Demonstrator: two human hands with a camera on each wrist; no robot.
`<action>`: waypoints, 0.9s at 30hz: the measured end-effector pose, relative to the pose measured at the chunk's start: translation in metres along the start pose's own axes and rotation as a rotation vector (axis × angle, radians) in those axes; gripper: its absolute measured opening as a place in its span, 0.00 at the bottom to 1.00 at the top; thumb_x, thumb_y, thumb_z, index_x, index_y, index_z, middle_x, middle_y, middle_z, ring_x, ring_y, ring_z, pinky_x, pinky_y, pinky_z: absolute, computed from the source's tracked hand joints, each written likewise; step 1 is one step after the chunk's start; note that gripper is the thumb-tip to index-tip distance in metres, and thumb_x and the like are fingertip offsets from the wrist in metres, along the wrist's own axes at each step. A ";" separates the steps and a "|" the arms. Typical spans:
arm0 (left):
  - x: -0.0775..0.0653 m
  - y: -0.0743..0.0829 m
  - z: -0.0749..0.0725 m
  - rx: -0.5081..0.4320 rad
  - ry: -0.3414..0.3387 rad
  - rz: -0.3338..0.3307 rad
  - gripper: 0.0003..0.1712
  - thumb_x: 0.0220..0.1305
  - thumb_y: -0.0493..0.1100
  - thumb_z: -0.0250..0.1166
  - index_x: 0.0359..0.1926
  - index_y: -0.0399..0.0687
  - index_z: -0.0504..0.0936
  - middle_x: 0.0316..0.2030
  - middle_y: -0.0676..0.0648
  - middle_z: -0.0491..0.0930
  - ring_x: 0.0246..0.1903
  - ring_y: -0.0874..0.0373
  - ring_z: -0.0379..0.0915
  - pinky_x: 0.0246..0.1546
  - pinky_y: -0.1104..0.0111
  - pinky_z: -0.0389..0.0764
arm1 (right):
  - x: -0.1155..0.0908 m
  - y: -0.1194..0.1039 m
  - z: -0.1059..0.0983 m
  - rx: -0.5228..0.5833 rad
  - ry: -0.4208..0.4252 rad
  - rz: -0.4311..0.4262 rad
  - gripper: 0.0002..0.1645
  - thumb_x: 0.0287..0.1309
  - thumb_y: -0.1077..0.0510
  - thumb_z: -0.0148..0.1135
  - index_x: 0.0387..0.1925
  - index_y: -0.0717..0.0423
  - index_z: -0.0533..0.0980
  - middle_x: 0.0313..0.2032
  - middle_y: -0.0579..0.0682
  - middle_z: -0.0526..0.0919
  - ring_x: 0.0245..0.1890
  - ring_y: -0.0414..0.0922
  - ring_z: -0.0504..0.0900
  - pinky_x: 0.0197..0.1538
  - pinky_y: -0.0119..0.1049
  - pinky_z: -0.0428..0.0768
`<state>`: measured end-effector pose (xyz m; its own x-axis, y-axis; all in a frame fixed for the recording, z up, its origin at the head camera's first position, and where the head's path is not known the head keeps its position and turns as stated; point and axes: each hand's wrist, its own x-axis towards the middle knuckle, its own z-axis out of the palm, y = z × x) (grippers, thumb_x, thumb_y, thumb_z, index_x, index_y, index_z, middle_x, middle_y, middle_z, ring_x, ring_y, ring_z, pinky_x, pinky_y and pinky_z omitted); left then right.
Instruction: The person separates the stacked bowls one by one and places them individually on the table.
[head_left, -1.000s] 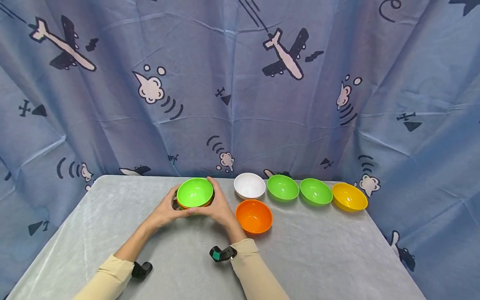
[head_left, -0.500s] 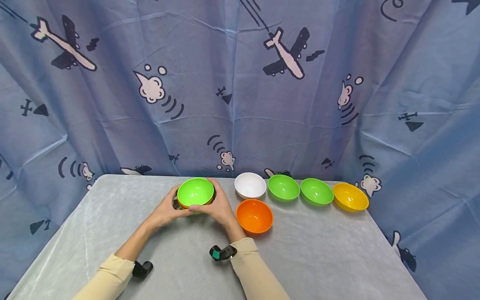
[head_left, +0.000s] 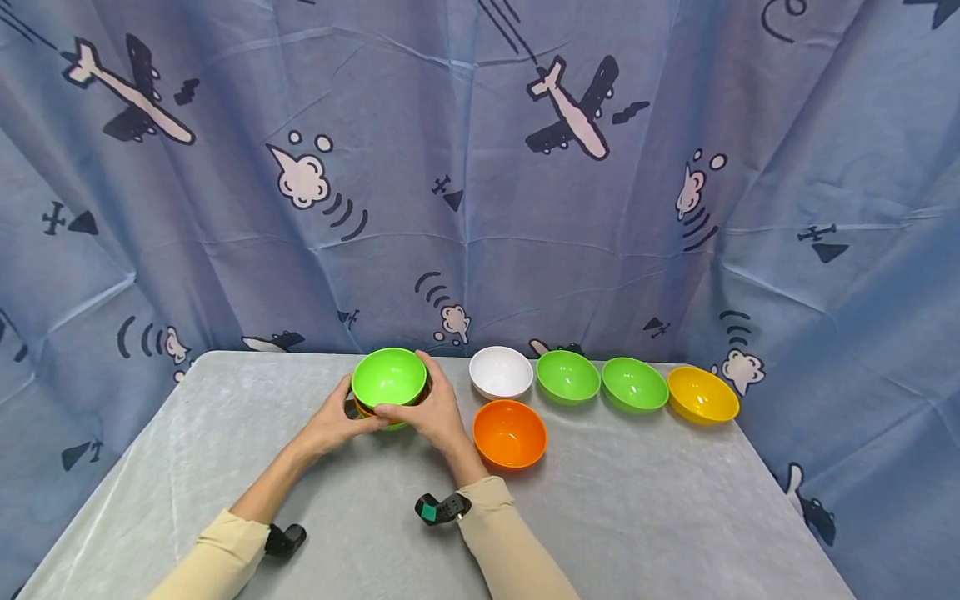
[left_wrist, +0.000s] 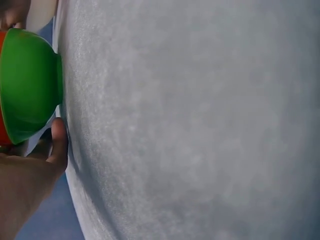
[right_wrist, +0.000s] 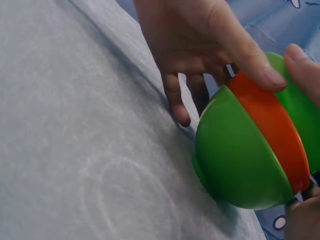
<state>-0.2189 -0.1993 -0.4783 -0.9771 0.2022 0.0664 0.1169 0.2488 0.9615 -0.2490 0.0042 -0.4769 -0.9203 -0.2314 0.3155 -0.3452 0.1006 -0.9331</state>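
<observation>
A small stack of bowls sits left of the middle in the head view. An upper green bowl (head_left: 389, 377) is at its top, tilted apart from an orange bowl (right_wrist: 270, 122) that nests in a lower green bowl (right_wrist: 235, 150). My left hand (head_left: 335, 421) holds the stack from the left, its thumb at the orange bowl and its fingers beside the lower green bowl. With thumb in front and fingers behind, my right hand (head_left: 437, 410) grips the upper green bowl. In the left wrist view the lower green bowl (left_wrist: 30, 85) stands close over the tabletop.
Along the far edge of the grey-covered table (head_left: 645, 508) stand a white bowl (head_left: 500, 372), two green bowls (head_left: 567, 377) and a yellow bowl (head_left: 702, 396). A separate orange bowl (head_left: 510, 435) stands nearer, just right of my right forearm. A blue curtain (head_left: 480, 167) hangs behind.
The upper green bowl has risen slightly in my right hand, showing more of its side above the orange bowl. My left hand has hardly moved.
</observation>
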 end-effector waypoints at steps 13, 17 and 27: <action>0.004 0.000 0.003 0.059 0.012 0.061 0.54 0.61 0.45 0.76 0.79 0.44 0.52 0.71 0.36 0.59 0.67 0.37 0.59 0.64 0.40 0.63 | 0.004 -0.018 -0.003 0.011 0.043 -0.027 0.62 0.43 0.56 0.85 0.76 0.57 0.60 0.66 0.49 0.72 0.63 0.45 0.72 0.65 0.42 0.70; 0.006 -0.002 0.005 0.040 0.006 0.078 0.53 0.61 0.43 0.75 0.79 0.46 0.52 0.71 0.36 0.60 0.66 0.37 0.61 0.64 0.42 0.66 | 0.004 -0.026 -0.005 0.072 0.019 -0.029 0.60 0.44 0.58 0.85 0.76 0.57 0.61 0.65 0.49 0.73 0.62 0.46 0.74 0.64 0.40 0.72; 0.006 -0.001 0.007 0.054 0.027 0.071 0.51 0.59 0.42 0.77 0.76 0.44 0.58 0.68 0.37 0.65 0.64 0.39 0.63 0.65 0.41 0.63 | 0.001 -0.046 -0.013 0.146 -0.054 -0.034 0.58 0.45 0.62 0.83 0.75 0.59 0.61 0.66 0.53 0.72 0.63 0.47 0.74 0.65 0.38 0.71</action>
<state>-0.2234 -0.1919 -0.4802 -0.9702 0.1960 0.1421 0.1950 0.2850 0.9385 -0.2363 0.0121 -0.4314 -0.8960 -0.2846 0.3408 -0.3414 -0.0493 -0.9386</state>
